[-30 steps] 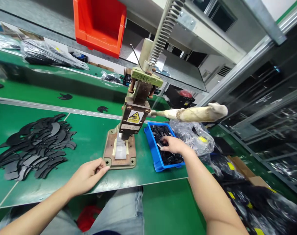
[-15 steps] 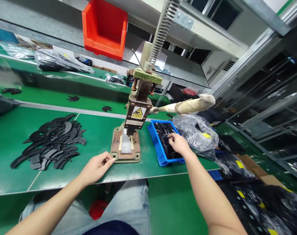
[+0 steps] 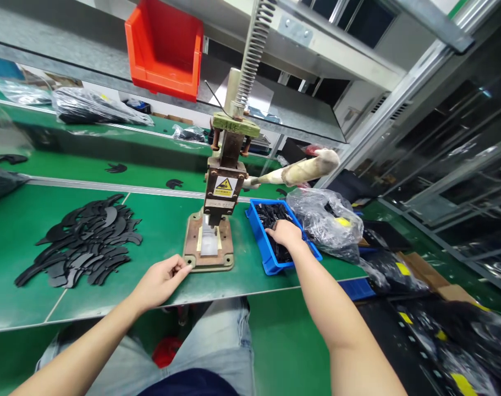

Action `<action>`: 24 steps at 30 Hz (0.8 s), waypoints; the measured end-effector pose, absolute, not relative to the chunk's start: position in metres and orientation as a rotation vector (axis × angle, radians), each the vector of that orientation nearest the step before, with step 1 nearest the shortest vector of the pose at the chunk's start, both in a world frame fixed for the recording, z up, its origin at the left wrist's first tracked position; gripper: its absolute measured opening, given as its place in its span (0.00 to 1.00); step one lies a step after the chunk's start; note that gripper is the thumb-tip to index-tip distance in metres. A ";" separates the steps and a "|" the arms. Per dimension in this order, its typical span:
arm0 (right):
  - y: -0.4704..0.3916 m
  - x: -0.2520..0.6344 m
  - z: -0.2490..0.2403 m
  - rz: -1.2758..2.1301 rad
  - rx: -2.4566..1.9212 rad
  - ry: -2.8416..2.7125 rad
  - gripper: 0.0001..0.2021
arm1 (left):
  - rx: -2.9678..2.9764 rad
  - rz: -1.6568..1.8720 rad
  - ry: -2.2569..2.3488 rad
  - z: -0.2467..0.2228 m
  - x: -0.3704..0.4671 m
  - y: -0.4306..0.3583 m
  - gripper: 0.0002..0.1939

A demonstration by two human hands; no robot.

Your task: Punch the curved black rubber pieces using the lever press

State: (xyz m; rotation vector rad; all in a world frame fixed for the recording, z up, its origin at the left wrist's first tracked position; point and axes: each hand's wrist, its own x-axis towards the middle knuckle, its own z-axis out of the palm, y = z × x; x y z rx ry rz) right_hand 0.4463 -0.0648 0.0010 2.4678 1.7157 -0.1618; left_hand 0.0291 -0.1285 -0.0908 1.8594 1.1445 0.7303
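Your right hand [image 3: 286, 234], right of centre in the frame, now reaches farther toward the left side of the blue tray [image 3: 263, 242] than in the preceding frame; its fingertips are down among the small black parts [image 3: 273, 212] that fill the tray. Whether this grip is apart or clamped on a part cannot be told. Your left hand [image 3: 161, 281], lower left of centre, matches its earlier position: it rests on the counter [image 3: 151, 220], thumb tip at the near left corner of the press base [image 3: 225, 242], fingers curled; whether its grip is closed cannot be told. The lever [image 3: 303, 171] of the press [image 3: 227, 165] slants upward more steeply than before, its wrapped end nearer the press in the frame. Unchanged are the pale plate [image 3: 209, 245] lying on the base, the pile of black curved pieces [image 3: 85, 239] at the left, and the clear plastic bag [image 3: 328, 220] just beside the tray, at the right.
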 end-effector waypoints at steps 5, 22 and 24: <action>-0.054 0.440 0.002 -0.221 2.499 1.682 0.20 | 1.859 0.727 1.149 -0.093 0.030 -0.128 0.20; -0.169 0.341 -0.005 -0.174 2.162 3.186 0.18 | 1.770 1.086 1.085 -0.076 0.037 -0.149 0.10; -0.182 0.312 -0.025 -0.274 2.004 3.330 0.25 | 1.850 1.134 0.955 -0.068 0.042 -0.160 0.12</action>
